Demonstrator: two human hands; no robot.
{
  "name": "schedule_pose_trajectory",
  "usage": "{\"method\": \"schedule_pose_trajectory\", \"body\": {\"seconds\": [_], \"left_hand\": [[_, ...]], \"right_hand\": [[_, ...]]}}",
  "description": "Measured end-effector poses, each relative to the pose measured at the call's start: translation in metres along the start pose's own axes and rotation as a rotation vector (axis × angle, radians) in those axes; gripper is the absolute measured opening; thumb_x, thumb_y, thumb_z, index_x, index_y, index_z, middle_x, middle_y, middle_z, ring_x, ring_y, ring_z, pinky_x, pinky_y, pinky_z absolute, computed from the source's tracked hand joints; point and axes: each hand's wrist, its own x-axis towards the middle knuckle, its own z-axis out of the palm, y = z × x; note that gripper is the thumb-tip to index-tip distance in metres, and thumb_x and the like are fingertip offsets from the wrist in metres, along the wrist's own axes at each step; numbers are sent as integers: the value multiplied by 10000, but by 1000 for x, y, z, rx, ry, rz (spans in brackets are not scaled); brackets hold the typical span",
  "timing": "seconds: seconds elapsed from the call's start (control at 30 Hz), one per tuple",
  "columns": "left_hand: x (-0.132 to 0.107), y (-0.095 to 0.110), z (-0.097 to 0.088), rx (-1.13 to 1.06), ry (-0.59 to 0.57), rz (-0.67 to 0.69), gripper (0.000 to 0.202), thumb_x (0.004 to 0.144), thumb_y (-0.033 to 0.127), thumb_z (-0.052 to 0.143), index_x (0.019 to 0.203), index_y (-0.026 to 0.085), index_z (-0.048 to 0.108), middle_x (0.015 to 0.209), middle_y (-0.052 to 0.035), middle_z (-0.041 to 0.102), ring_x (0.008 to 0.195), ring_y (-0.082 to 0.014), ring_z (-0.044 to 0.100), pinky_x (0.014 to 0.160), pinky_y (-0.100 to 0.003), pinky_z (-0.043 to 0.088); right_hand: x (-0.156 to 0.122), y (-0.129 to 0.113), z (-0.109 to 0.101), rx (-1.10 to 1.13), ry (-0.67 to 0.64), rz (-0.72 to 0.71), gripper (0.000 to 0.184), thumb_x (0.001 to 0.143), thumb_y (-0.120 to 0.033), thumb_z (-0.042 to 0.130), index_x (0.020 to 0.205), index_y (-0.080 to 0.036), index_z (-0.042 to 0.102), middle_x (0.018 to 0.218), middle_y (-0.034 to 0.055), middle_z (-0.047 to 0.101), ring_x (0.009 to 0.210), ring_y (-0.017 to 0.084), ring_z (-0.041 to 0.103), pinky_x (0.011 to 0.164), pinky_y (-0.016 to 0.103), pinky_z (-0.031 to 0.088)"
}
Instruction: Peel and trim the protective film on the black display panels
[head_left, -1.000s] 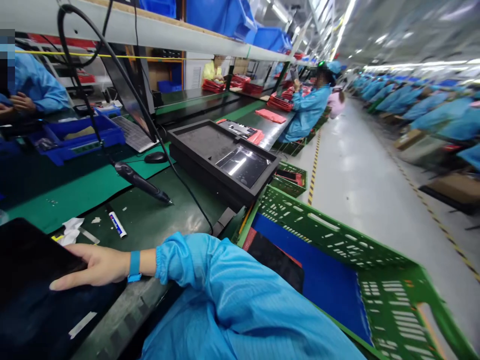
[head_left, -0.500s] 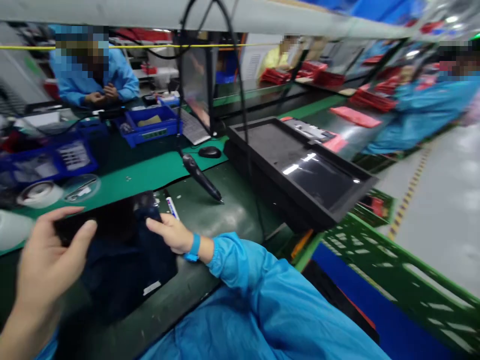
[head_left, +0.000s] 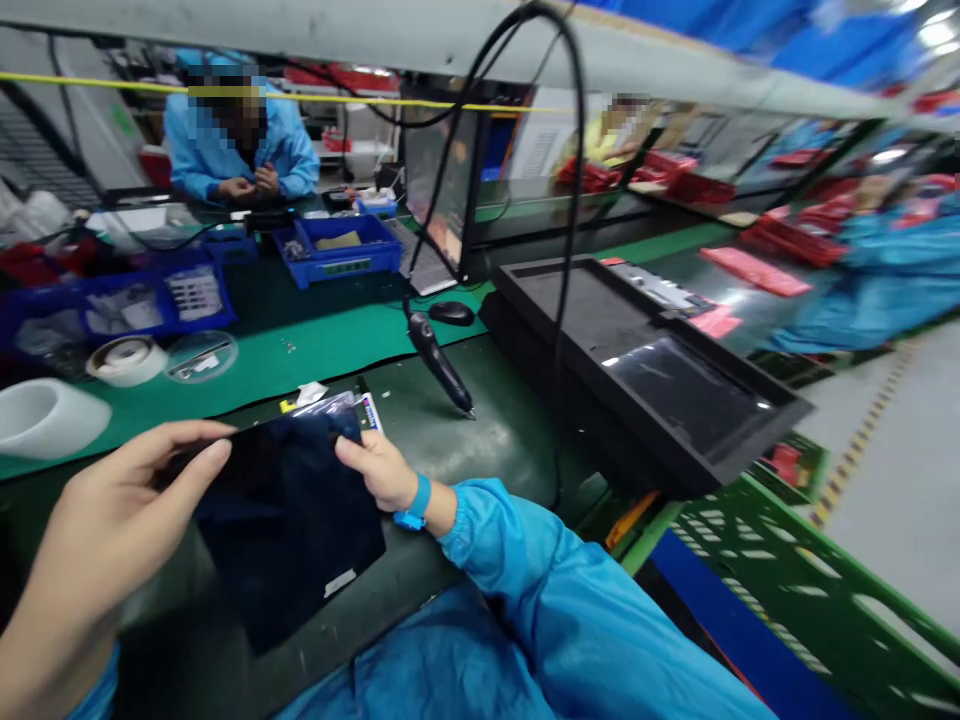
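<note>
A thin, dark, glossy screen panel [head_left: 296, 530] is tilted above the near edge of the bench, with a small white label near its lower right edge. My left hand [head_left: 124, 505] pinches its upper left corner between thumb and fingers. At the upper right edge, my right hand [head_left: 386, 470] is closed on the panel, thumb on the front face and fingers hidden behind. A marker pen [head_left: 370, 412] lies just behind that hand. A black electric screwdriver [head_left: 441, 366] hangs by its cable, tip down, to the right of the panel.
A black tray [head_left: 585, 400] with a glossy panel in it stands to the right. A green crate [head_left: 825, 580] is below it. Blue bins [head_left: 337, 260], a tape roll [head_left: 126, 360] and a mouse [head_left: 451, 313] are on the bench. A co-worker [head_left: 240, 150] sits opposite.
The view has swung left, so everything sits further right in the picture. The panel's face now shows more clearly between my hands, and both hands keep hold of it.
</note>
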Motion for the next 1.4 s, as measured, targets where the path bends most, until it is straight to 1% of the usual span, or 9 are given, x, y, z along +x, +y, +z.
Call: {"method": "schedule_pose_trajectory", "body": {"seconds": [0.1, 0.27, 0.4, 0.6, 0.93, 1.07, 1.17, 1.27, 1.4], "left_hand": [[-2, 16, -3, -128, -52, -57, 232, 912, 457, 761, 1025, 260, 808, 993, -10, 817, 891, -243, 746, 816, -318, 604], [-2, 22, -8, -180, -106, -69, 229, 918, 409, 728, 1057, 249, 816, 978, -37, 809, 875, -229, 742, 793, -288, 614], [-3, 23, -11, -205, -123, -66, 260, 904, 354, 721, 1124, 245, 804, 1137, -60, 802, 1023, -251, 746, 873, -301, 608], [-4, 30, -14, -254, -144, -53, 478, 833, 241, 689, 1311, 237, 700, 935, -29, 763, 775, -181, 689, 641, -235, 531], [-4, 32, -11, -331, -172, -49, 513, 843, 195, 671, 1355, 222, 663, 876, -10, 730, 740, -161, 656, 650, -245, 502], [-2, 32, -6, -319, -73, -70, 274, 916, 334, 731, 1136, 196, 818, 852, -36, 764, 715, -160, 648, 615, -257, 487], [4, 25, -4, -358, 123, -71, 170, 894, 313, 777, 1003, 212, 861, 844, -14, 784, 718, -140, 639, 642, -262, 485], [19, 10, -8, -496, 313, -121, 148, 851, 257, 807, 982, 208, 855, 851, 31, 783, 769, -112, 647, 717, -263, 500], [41, -11, -20, -577, 385, -244, 231, 850, 258, 780, 1049, 144, 806, 761, 96, 728, 718, -62, 619, 698, -265, 466]], "right_hand": [[-4, 3, -1, 7, -8, 18, 653, 691, -811, 820, 680, -201, 589, 613, -27, 496, 647, 143, 477, 615, 279, 421], [-7, 4, -3, -7, 2, 13, 671, 688, -827, 806, 652, -208, 549, 620, -28, 457, 627, 129, 396, 602, 279, 374], [-10, 5, -4, -26, 32, 0, 681, 704, -822, 797, 619, -218, 496, 625, -26, 418, 627, 129, 351, 607, 289, 353], [-10, 5, -4, -27, 61, -4, 668, 709, -804, 804, 619, -224, 484, 617, -30, 390, 614, 131, 334, 590, 292, 322], [-9, 5, -5, 33, 64, 13, 605, 707, -778, 840, 671, -222, 602, 610, -14, 524, 613, 160, 464, 622, 317, 422], [-6, 2, 0, 68, 26, 31, 577, 710, -774, 833, 724, -219, 676, 697, 25, 636, 703, 205, 589, 695, 348, 499], [-4, -3, 4, 99, 7, 32, 559, 689, -763, 842, 756, -223, 710, 751, 39, 686, 739, 213, 627, 724, 351, 530], [-5, -7, 6, 141, -57, 82, 556, 660, -707, 883, 918, -227, 775, 779, 40, 724, 701, 200, 639, 679, 335, 537], [-7, -10, 5, 212, -154, 138, 505, 702, -615, 892, 1006, -224, 791, 899, 63, 781, 827, 230, 715, 777, 362, 585]]}}
